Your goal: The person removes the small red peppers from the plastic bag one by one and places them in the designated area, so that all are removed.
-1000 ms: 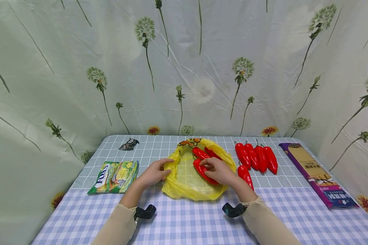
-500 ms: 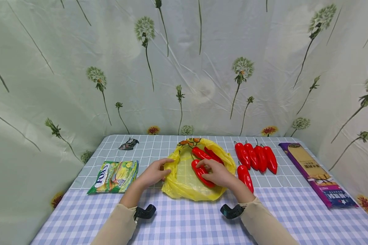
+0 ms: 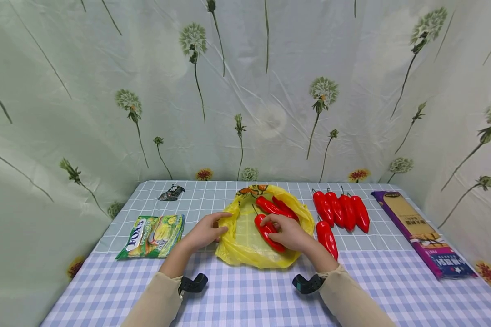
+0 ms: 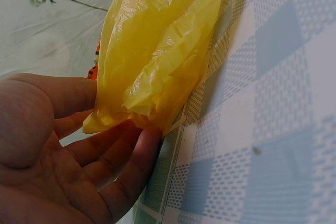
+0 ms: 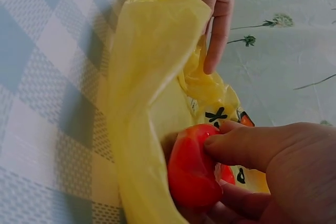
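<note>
A yellow plastic bag [image 3: 251,258] lies spread open on the table with its mouth up. My left hand [image 3: 206,230] holds its left rim, the thumb [image 4: 73,95] on one side of the film and the fingers on the other. Inside the bag, my right hand [image 3: 291,234] grips a red pepper [image 3: 266,232], its stem pointing away from me. The right wrist view shows the thumb pressed on this pepper [image 5: 191,177]. Two more red peppers [image 3: 268,205] lie farther back in the bag, partly behind the right hand.
Right of the bag, several red peppers [image 3: 339,210] lie in a row, with a single pepper [image 3: 326,238] nearer me. A long pasta packet [image 3: 421,234] lies at the far right. On the left are a Fox's sweets bag [image 3: 153,236] and a small black packet [image 3: 172,192].
My right hand has shifted slightly left with the red pepper, and the pepper now lies nearer the bag's middle. My left hand has stayed at the bag's rim.
</note>
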A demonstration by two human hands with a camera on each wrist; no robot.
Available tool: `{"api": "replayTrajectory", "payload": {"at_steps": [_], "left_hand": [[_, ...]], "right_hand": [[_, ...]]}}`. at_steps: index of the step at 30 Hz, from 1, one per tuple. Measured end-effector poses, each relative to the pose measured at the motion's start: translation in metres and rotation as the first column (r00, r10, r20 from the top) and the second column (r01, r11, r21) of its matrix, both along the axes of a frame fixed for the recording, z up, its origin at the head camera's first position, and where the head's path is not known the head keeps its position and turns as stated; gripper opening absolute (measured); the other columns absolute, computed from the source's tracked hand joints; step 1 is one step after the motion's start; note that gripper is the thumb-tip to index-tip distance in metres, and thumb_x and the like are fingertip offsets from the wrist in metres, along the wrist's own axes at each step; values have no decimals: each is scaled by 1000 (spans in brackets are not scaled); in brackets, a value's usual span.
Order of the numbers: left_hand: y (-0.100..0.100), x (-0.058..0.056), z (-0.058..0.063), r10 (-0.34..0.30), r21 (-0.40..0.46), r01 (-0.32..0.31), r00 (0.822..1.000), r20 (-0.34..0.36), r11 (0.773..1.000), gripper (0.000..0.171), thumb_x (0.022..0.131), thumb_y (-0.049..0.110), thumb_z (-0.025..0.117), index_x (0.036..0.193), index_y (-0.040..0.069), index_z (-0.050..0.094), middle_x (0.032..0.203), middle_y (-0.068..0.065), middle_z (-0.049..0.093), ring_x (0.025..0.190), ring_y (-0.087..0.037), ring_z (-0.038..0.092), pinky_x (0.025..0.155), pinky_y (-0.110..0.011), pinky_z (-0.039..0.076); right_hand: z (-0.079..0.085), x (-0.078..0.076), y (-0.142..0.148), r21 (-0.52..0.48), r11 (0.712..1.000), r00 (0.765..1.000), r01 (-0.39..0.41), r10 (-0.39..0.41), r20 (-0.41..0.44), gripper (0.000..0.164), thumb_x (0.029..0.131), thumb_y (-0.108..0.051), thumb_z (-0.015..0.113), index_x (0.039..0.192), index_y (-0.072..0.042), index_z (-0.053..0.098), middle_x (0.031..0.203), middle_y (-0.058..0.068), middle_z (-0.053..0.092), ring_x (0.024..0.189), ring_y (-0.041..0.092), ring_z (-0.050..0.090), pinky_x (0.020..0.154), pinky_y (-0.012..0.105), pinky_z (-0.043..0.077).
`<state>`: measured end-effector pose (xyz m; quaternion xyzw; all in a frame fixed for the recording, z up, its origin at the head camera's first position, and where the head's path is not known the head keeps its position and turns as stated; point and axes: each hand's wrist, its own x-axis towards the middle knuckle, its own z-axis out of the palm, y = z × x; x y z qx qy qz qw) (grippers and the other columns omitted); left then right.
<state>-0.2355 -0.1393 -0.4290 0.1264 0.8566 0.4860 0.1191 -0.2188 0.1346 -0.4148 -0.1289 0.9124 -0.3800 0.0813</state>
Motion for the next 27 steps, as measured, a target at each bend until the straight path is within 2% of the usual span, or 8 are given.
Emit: {"api": "replayTrajectory", "payload": {"at_steps": [8, 14, 27], "left_hand": [[0, 0, -1, 6, 0, -6, 1000, 3, 1000, 46, 97, 10, 60, 142, 11, 55, 100, -12, 62, 66, -14, 54, 62, -24, 51], [0, -1, -1, -3, -9, 3, 1000, -9, 1000, 45, 97, 10, 60, 142, 12, 55, 92, -10, 59, 66, -15, 54, 63, -26, 51], [1, -1, -1, -4, -12, 4, 1000, -14, 1000, 45, 97, 11, 60, 142, 12, 55, 85, -8, 56, 64, -15, 54, 62, -26, 50]], "right_hand": [[3, 2, 2, -23, 1000, 999, 7, -8, -51, 29, 87, -5, 72, 104, -28, 67, 125, 3, 63, 109, 26, 60, 89, 43, 59], [4, 3, 5, -38, 999, 997, 12, -15, -78, 31, 88, -3, 71, 105, -29, 66, 129, 5, 62, 111, 28, 61, 90, 46, 59], [12, 12, 14, -86, 996, 990, -16, 3, -144, 51, 88, -2, 68, 132, -26, 56, 134, 8, 58, 111, 30, 61, 85, 42, 61]]}}
